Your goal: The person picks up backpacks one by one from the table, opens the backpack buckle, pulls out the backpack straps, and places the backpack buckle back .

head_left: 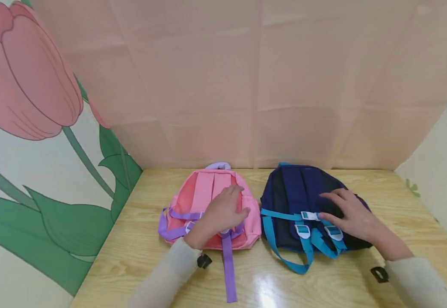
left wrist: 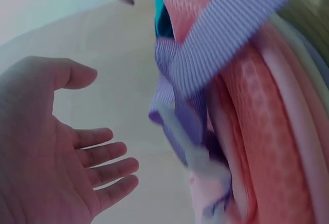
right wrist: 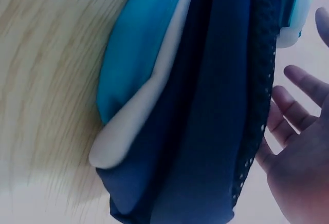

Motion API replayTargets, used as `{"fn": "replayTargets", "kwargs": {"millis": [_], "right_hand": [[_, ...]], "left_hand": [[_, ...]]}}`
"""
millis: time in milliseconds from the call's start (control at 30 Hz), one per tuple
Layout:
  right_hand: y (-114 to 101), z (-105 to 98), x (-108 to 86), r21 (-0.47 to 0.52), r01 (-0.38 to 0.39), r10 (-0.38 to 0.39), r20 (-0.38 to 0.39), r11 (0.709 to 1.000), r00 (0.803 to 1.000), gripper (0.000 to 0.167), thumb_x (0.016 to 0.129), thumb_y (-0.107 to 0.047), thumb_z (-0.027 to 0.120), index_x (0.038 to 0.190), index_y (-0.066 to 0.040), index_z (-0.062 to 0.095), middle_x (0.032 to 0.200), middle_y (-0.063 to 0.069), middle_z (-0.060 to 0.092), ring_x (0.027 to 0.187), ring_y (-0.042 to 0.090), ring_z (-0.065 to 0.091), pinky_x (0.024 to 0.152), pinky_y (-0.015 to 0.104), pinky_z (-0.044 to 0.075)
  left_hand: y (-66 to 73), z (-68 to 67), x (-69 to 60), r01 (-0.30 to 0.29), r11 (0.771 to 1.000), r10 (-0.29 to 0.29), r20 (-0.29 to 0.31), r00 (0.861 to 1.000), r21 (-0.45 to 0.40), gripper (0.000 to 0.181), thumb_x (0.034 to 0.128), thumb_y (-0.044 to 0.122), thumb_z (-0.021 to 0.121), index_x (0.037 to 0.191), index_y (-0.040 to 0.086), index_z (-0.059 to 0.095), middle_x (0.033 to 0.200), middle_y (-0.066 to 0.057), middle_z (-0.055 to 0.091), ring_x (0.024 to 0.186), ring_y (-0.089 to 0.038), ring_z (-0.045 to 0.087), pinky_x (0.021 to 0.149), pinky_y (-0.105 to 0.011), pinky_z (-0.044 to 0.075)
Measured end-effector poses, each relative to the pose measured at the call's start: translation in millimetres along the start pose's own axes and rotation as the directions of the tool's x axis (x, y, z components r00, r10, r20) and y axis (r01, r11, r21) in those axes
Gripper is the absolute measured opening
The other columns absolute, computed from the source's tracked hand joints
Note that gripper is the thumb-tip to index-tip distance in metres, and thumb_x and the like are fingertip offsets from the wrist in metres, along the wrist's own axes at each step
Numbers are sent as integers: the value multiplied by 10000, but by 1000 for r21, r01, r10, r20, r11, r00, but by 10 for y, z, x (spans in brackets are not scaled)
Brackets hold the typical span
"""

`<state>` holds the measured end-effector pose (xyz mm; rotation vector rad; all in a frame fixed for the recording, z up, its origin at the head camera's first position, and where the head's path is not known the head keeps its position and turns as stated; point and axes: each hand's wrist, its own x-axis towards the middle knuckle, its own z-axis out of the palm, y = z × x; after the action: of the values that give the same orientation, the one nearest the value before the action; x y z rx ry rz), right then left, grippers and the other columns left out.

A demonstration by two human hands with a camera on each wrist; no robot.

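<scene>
A pink backpack with purple straps lies strap side up on a wooden table. Over its middle hovers my left hand, fingers extended and thumb apart; the left wrist view shows a gap between this hand and the bag. To its right lies a navy backpack, also strap side up, with blue straps and a white buckle joining them across. My right hand is above that bag's right side, fingers spread and holding nothing. Whether its fingertips touch the bag I cannot tell.
The wooden tabletop runs back to a beige cloth-like backdrop. A wall with painted tulips stands on the left, a pale wall on the right. One purple strap end trails toward the front edge.
</scene>
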<state>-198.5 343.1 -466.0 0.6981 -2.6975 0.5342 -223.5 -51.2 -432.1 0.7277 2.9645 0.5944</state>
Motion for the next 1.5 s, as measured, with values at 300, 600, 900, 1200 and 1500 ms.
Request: {"fn": "replayTargets", "kwargs": {"millis": [300,600,900,1200,1500], "right_hand": [[-55,61,1,49,35,-35,-13,998,999,465,857,-261,823,1241,-74,641,1129,41,604,1039,190,524,857,312,408],[-70,123,1,69,52,-52,1,996,999,416,858,-223,822,1212,-86,654,1109,-3,619,1022,121,504,864,238,401],[-102,155,8,92,60,-62,21,994,998,365,872,-207,809,1187,-91,667,1063,-43,621,988,91,497,848,204,402],[-132,164,18,92,68,-72,38,993,997,328,873,-181,802,1164,-100,674,1004,-80,607,933,91,500,791,263,453],[-141,181,38,99,91,-96,43,991,994,299,854,-161,814,1120,-132,680,994,-99,598,914,87,502,761,297,475]], "left_hand": [[269,105,76,-48,999,48,12,999,7,648,947,422,644,1498,146,444,1478,-9,499,1346,-168,475,1042,-371,489],[472,264,187,-157,986,157,-1,988,63,541,941,358,662,1412,131,523,1378,-10,558,1258,-134,523,998,-295,505],[666,423,282,-233,967,232,20,972,105,469,953,376,660,1348,142,565,1305,23,589,1158,-108,539,984,-236,488],[847,508,363,-251,955,247,43,968,157,433,966,415,639,1334,191,594,1285,66,610,1160,-101,534,988,-247,482],[952,607,476,-242,955,232,81,969,169,355,976,386,633,1291,221,636,1239,81,628,1143,-98,542,972,-256,478]]}}
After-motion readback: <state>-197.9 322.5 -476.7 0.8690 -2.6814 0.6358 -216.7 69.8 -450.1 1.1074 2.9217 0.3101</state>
